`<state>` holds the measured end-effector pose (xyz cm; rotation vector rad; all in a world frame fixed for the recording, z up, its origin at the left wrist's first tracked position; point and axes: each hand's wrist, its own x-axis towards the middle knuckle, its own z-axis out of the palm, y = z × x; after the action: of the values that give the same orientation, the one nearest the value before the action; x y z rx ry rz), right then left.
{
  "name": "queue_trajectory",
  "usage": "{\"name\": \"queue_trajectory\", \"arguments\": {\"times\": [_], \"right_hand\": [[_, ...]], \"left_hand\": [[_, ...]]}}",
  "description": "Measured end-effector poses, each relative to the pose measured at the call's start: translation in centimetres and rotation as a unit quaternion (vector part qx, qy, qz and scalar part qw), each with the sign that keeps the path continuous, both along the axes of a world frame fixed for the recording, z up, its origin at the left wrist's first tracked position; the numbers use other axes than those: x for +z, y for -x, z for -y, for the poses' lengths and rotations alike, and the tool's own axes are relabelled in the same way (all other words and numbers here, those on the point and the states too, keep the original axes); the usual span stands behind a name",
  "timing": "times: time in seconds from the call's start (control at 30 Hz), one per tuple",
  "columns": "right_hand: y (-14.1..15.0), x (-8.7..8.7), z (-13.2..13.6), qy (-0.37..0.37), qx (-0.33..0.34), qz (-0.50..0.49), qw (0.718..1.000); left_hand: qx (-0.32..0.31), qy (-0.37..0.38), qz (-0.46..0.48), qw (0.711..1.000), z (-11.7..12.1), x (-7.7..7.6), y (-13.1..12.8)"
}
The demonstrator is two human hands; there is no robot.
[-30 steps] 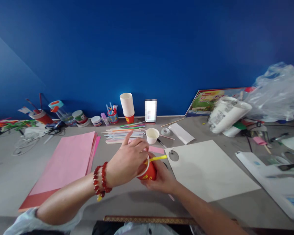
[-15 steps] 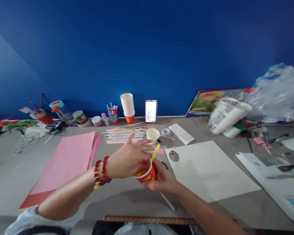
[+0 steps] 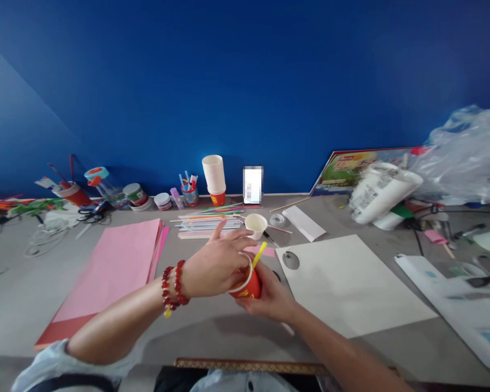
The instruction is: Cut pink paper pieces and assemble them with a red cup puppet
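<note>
My right hand (image 3: 269,294) grips a small red paper cup (image 3: 248,282) from below, holding it tilted above the grey table (image 3: 212,326). A yellow straw (image 3: 259,253) sticks up out of the cup's mouth. My left hand (image 3: 218,261), with a red bead bracelet on the wrist, reaches into the cup's mouth; its thumb and lower fingers are pinched at the straw, while the upper fingers stretch out. A pink straw end shows below my right wrist.
Pink paper sheets (image 3: 114,267) lie at the left, a white sheet (image 3: 347,283) with a round hole at the right. Behind are a bundle of coloured straws (image 3: 206,224), a white cup (image 3: 255,224), a cup stack (image 3: 214,179), tape, jars, scissors and a plastic bag (image 3: 461,158).
The yellow straw swung from lying sideways over the cup's rim to standing nearly upright in the cup. My left hand's fingers spread and shifted slightly over the cup's mouth.
</note>
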<state>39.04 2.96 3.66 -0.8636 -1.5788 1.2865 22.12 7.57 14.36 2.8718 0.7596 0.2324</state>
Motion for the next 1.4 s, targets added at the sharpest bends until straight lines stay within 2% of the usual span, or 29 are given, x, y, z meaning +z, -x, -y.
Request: {"name": "queue_trajectory", "arguments": {"times": [0.1,0.2,0.27,0.33,0.4,0.47,0.67,0.8,0.9,1.13,1.27,1.4], "right_hand": [[-0.1,-0.3,0.0,0.067,0.044,-0.052,0.995],[-0.4,-0.5,0.0,0.095,0.071,-0.074,0.99],[-0.6,-0.5,-0.2,0.103,0.059,-0.093,0.989],[-0.8,-0.5,-0.3,0.106,0.033,-0.121,0.987],[-0.9,-0.5,-0.6,0.106,0.015,-0.142,0.984],[-0.9,-0.5,-0.7,0.11,0.014,-0.149,0.983],[-0.6,-0.9,-0.7,0.097,0.032,-0.155,0.983],[-0.7,-1.2,-0.5,0.094,0.039,-0.113,0.988],[-0.6,-1.4,-0.4,0.07,0.018,-0.108,0.991],[-0.3,-1.1,-0.4,0.069,0.017,-0.111,0.991],[-0.5,-1.1,-0.3,0.088,0.022,-0.096,0.991],[-0.6,-0.8,-0.1,0.078,0.028,-0.067,0.994]], "left_hand": [[-0.009,-0.047,-0.013,0.999,-0.2,-0.2,-0.2],[-0.025,-0.061,-0.017,0.998,-0.5,0.2,0.0],[-0.032,-0.023,0.011,0.999,-1.0,1.0,0.7],[-0.03,0.058,0.089,0.994,-1.6,1.9,1.7],[0.019,0.128,0.212,0.969,-2.0,2.3,2.7],[0.058,0.155,0.277,0.946,-2.2,2.0,3.4],[0.069,0.2,0.264,0.941,-1.7,0.2,3.1],[0.048,0.165,0.235,0.957,-2.0,0.6,2.9],[0.043,0.154,0.209,0.965,-2.3,0.9,2.9],[0.038,0.141,0.209,0.967,-2.3,0.8,2.5],[0.022,0.17,0.231,0.958,-2.3,1.1,2.3],[0.029,0.233,0.27,0.934,-2.5,1.3,2.3]]}}
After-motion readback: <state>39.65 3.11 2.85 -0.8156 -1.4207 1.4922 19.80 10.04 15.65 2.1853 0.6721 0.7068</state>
